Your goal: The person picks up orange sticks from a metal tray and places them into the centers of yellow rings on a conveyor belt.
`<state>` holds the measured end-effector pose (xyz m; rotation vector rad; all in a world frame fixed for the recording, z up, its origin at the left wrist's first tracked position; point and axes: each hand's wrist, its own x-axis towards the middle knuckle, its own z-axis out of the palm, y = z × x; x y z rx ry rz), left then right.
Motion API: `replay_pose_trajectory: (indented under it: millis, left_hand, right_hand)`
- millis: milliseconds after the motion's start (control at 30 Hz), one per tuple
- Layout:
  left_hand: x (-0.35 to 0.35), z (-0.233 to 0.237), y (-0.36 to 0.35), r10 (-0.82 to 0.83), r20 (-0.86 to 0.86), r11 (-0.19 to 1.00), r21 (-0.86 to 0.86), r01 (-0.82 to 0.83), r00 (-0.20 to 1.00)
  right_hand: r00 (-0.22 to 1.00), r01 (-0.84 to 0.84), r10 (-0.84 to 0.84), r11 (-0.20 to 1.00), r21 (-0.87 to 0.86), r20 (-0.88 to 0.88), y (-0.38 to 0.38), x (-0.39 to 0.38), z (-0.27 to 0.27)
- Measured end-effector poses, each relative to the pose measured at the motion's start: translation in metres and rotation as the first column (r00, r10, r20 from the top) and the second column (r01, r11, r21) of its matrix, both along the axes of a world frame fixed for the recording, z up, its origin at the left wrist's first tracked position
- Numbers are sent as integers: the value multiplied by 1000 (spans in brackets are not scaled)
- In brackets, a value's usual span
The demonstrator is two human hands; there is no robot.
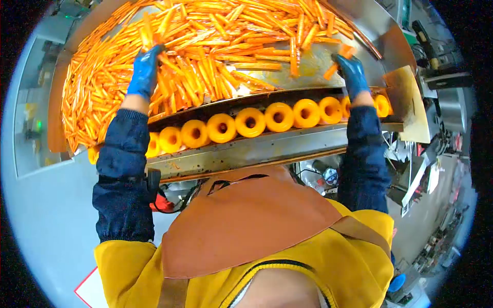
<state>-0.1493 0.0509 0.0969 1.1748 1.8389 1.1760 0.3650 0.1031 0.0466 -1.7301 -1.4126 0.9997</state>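
Both of my hands wear blue gloves. My left hand (145, 72) is closed around a couple of long orange carrots (147, 33), whose ends stick up past the fingers over the heap. Much of that grip is hidden by the back of the glove. At the right end of the tray, my right hand (352, 74) pinches a carrot (331, 71) that slants out to its left, with another orange piece at the fingertips. The big heap of carrots (226, 41) lies between and beyond the hands. Just below them runs a row of orange funnel-shaped cups (250, 122) with dark holes.
A metal tray (375, 25) with raised walls carries the heap. A metal ledge (246, 146) runs along the front of the cups, close to my brown apron (246, 220). A tan panel (411, 102) stands at the right end. Tools and cables crowd the far right.
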Motion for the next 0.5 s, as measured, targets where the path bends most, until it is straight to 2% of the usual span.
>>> replay_pose_trajectory:
  millis: [33,67,133,167,200,267,333,400,433,467,500]
  left_hand:
    - [-10,-3,-15,-62,12,993,100,61,998]
    - [-35,-14,-26,-128,-88,976,165,141,988]
    - [-42,-7,-59,-78,173,995,81,65,982]
    - [-37,1,-79,-119,146,986,131,100,982]
    - [-31,9,-97,-157,116,974,181,135,981]
    - [-33,3,-118,-61,357,994,110,23,932]
    - [-58,-16,-140,-153,275,985,121,124,949]
    - [-54,-11,-153,-2,493,998,61,-33,870]
    - [-63,-14,-161,-18,493,999,49,-7,870]
    - [-71,-16,-169,-34,494,999,36,19,869]
    - [-75,-18,-175,28,550,1000,-23,-18,835]
  right_hand:
    - [996,46,-45,999,13,-81,-23,-10,14]
    - [982,96,-91,995,22,-166,-51,-24,26]
    - [867,-30,146,969,244,-476,-96,-49,9]
    - [846,-43,94,993,108,-524,-119,-59,-8]
    - [825,-61,34,998,-30,-563,-141,-72,-21]
    - [802,-127,66,990,-62,-593,-172,-123,-22]
    - [720,-142,80,989,-33,-689,-187,-178,-11]
    - [652,-152,77,988,-30,-754,-192,-218,-18]
    - [673,-223,121,974,-44,-730,-196,-231,-22]
    - [608,-239,101,969,-60,-788,-198,-249,-24]
    - [673,-238,209,969,59,-709,-203,-266,-24]
